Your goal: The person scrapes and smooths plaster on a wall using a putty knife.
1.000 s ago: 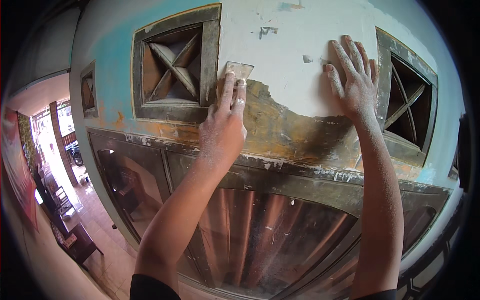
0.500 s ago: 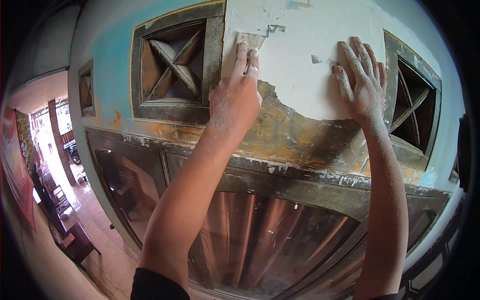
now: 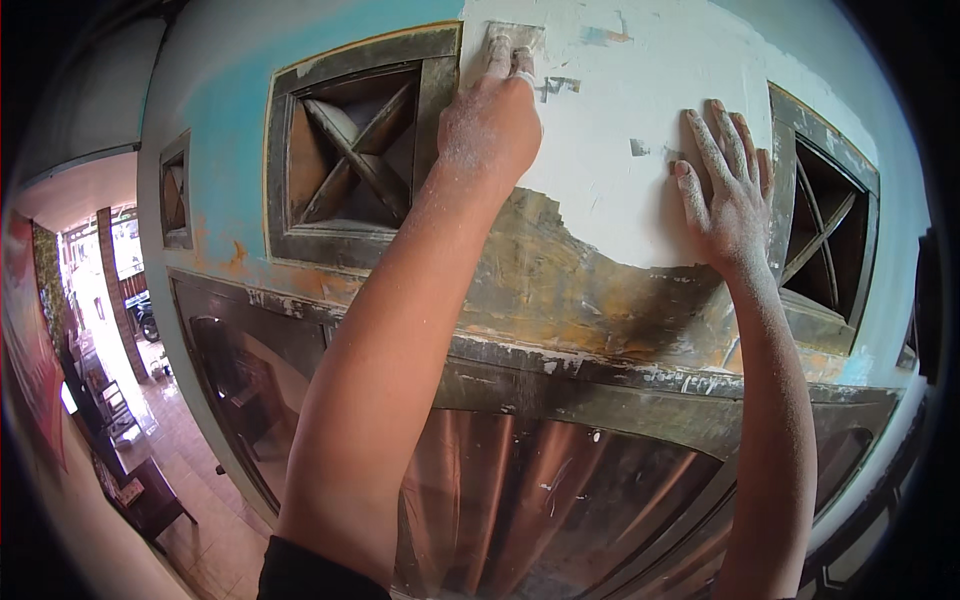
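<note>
A flat putty knife (image 3: 516, 33) lies against the white-plastered wall patch (image 3: 610, 130), close to its upper left side. My left hand (image 3: 492, 118) is closed on it, two dusty fingers pressed along its blade; the handle is hidden beneath the hand. Farther right, my right hand (image 3: 730, 190) rests flat on the white coating with its fingers spread, holding nothing. White dust covers this hand and forearm. Below the coating's ragged lower edge, a bare brown and ochre strip (image 3: 590, 285) shows. Small grey spots break through the white near the putty knife.
Wooden vent frames with crossed slats flank the patch, one at left (image 3: 350, 150) and one at right (image 3: 825, 220). A dark window frame (image 3: 600, 400) with glass and a reddish-brown curtain runs below. Far left, a bright doorway (image 3: 120, 300) opens beyond a dark wooden chair (image 3: 150, 495).
My left hand has slid the putty knife up the wall and slightly right. My right hand stays on the same spot, while the whole view has shifted a little.
</note>
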Demonstrator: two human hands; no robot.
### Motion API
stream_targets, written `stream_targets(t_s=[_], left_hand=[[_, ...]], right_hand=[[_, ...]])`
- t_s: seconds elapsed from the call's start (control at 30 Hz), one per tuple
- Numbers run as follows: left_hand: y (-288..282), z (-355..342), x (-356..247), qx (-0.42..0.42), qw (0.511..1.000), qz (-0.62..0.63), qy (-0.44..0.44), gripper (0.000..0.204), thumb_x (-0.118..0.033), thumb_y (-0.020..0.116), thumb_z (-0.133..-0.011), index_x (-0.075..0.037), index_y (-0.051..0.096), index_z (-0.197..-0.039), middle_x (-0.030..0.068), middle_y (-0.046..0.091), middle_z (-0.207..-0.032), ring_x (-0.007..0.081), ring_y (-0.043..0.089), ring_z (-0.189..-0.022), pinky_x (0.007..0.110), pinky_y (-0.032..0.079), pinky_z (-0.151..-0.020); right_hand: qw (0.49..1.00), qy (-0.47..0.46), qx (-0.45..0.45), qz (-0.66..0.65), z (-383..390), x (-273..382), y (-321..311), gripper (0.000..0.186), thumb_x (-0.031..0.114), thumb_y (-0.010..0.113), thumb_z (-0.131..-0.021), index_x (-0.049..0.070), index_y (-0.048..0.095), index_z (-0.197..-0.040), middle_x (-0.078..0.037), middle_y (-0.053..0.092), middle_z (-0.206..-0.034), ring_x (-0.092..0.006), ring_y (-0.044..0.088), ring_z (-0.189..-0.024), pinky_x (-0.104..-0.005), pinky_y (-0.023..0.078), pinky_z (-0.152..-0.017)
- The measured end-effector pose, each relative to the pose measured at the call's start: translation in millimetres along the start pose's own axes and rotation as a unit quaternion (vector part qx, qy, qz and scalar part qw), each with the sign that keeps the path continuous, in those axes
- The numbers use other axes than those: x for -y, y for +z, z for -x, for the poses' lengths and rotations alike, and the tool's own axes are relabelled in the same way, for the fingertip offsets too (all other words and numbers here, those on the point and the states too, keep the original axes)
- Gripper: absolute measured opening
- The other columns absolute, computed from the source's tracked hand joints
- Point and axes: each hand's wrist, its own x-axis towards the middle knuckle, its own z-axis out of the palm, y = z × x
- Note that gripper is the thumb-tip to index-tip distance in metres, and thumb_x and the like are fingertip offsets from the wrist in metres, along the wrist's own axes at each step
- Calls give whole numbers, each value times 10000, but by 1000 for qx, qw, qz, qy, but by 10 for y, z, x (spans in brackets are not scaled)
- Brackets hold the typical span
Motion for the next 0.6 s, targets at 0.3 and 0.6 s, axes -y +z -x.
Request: stream_targets(t_s=[0.3, 0.6], left_hand=[[-158, -140, 67, -41, 998, -30, 40, 562, -73, 520, -969, -38, 512, -1530, 138, 350, -1704, 457, 664, -1230, 548, 571, -1019], [-207, 1096, 103, 9, 999, -53, 6, 686, 37, 571, -909, -45, 450, -1579, 136, 342, -1710, 435, 665, -1215, 512, 597, -948]], right_hand=[[1000, -1, 6, -5, -43, 31, -37, 615, 486, 544, -1066, 306, 417, -1640, -23, 333, -1728, -252, 252, -1615, -546, 151, -1315], [1000, 4, 6, 9, -34, -10, -34, 590, 495, 491, -1085, 324, 411, -1644, -15, 327, -1733, -247, 241, -1621, -534, 140, -1317]])
